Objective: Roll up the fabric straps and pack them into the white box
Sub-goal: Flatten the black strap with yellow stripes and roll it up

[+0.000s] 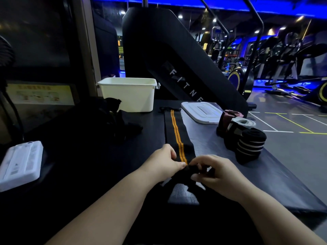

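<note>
**Both hands on the near end of the strap**

The orange-striped strap [177, 135] lies flat and long on the dark table [276, 175], running from the near side away toward the white box [131, 96]. It is black, with two orange lines along its middle. Its near end is bunched into a small dark fold, and both hands are on this fold. The left hand [163, 162] pinches it from the left side, with thumb and fingers curled on the fabric just beside the orange lines. The right hand [216, 172] holds it from the right, with its fingers bent over the top of the bunched part. I cannot tell how many turns the fold has, because the fabric is black and the fingers cover it.

The white box stands upright and open at the far side of the table; its inside is not visible. A white lid [201, 112] lies flat to the right of the box, near the far end of the strap. Further right, three rolled straps [250, 144] sit close together: a black one with pale stripes nearest, a white-grey one behind it, and a dark red one behind that. Left of the strap is a dark heap of fabric [115, 119], just in front of the box. A flat white device [19, 165] lies at the far left. Gym machines [283, 55] stand behind under blue light.
</note>
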The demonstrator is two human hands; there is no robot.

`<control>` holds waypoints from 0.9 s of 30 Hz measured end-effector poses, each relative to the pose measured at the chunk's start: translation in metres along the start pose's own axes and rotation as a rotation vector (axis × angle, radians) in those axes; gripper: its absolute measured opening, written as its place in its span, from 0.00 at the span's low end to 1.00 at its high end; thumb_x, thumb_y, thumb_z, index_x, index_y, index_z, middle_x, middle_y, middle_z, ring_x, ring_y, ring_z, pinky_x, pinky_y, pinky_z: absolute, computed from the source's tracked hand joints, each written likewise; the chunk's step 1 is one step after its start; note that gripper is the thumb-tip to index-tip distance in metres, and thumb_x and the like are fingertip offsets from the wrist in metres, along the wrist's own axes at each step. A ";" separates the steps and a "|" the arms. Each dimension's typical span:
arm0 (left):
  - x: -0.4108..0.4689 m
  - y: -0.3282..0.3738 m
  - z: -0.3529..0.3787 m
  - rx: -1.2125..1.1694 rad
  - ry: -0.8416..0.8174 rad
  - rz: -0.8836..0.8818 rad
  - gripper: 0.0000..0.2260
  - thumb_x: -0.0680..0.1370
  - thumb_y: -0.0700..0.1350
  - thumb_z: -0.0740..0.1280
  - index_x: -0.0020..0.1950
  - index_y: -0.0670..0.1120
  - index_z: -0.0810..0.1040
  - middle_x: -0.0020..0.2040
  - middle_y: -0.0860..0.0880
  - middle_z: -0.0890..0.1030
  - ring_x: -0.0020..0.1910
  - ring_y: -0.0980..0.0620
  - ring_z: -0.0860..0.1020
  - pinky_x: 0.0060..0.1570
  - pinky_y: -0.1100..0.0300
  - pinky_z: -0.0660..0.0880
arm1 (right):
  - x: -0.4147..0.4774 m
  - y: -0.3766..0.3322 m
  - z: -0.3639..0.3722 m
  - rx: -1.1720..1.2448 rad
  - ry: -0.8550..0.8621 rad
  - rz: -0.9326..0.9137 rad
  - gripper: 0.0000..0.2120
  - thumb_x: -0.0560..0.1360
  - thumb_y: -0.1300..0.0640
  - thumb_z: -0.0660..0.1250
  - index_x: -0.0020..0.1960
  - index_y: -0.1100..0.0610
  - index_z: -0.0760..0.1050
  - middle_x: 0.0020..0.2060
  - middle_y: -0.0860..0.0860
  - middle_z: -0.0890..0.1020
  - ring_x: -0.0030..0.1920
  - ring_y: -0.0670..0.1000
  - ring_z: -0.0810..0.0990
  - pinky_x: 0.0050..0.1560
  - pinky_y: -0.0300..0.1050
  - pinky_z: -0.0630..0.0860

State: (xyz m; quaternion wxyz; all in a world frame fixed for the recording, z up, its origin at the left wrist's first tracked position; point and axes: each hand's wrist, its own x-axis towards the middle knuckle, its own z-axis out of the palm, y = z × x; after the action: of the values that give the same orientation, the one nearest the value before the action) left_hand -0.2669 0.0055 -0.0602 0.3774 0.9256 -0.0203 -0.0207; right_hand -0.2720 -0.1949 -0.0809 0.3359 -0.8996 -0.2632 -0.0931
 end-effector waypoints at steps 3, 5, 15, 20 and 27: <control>0.003 0.003 -0.002 0.012 -0.005 -0.011 0.15 0.72 0.56 0.72 0.47 0.51 0.69 0.47 0.52 0.77 0.43 0.54 0.75 0.41 0.59 0.72 | 0.003 0.006 -0.006 -0.119 -0.027 -0.034 0.18 0.63 0.51 0.80 0.51 0.40 0.81 0.44 0.43 0.78 0.45 0.43 0.78 0.43 0.31 0.72; 0.003 0.005 -0.003 0.042 -0.001 0.009 0.13 0.71 0.56 0.73 0.44 0.52 0.73 0.43 0.53 0.78 0.43 0.54 0.78 0.43 0.57 0.76 | 0.008 0.005 -0.008 -0.184 -0.026 -0.064 0.14 0.67 0.51 0.78 0.51 0.41 0.82 0.44 0.41 0.78 0.46 0.42 0.78 0.43 0.31 0.73; 0.005 -0.007 -0.005 -0.145 -0.044 0.248 0.04 0.72 0.50 0.75 0.43 0.52 0.84 0.40 0.56 0.84 0.40 0.64 0.80 0.46 0.67 0.76 | 0.028 0.007 -0.011 -0.128 -0.073 -0.021 0.03 0.70 0.51 0.75 0.44 0.45 0.82 0.34 0.41 0.78 0.40 0.39 0.76 0.41 0.34 0.69; 0.011 -0.008 -0.016 -0.096 -0.144 0.240 0.07 0.70 0.47 0.77 0.46 0.53 0.85 0.39 0.58 0.84 0.39 0.64 0.81 0.45 0.69 0.76 | 0.037 0.005 -0.011 -0.122 -0.143 0.066 0.02 0.73 0.52 0.72 0.42 0.46 0.82 0.33 0.42 0.78 0.37 0.35 0.75 0.40 0.31 0.69; 0.023 -0.006 -0.017 -0.152 -0.181 0.175 0.03 0.74 0.46 0.74 0.47 0.50 0.83 0.37 0.57 0.82 0.35 0.66 0.77 0.41 0.72 0.73 | 0.035 0.014 -0.007 -0.018 -0.077 0.040 0.09 0.75 0.54 0.71 0.52 0.41 0.80 0.38 0.40 0.82 0.40 0.38 0.78 0.43 0.31 0.71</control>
State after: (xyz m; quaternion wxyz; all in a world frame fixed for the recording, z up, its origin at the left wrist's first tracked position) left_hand -0.2431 0.0199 -0.0528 0.4434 0.8834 -0.1332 -0.0725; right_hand -0.2353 -0.1936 -0.0714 0.3190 -0.9107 -0.2570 -0.0540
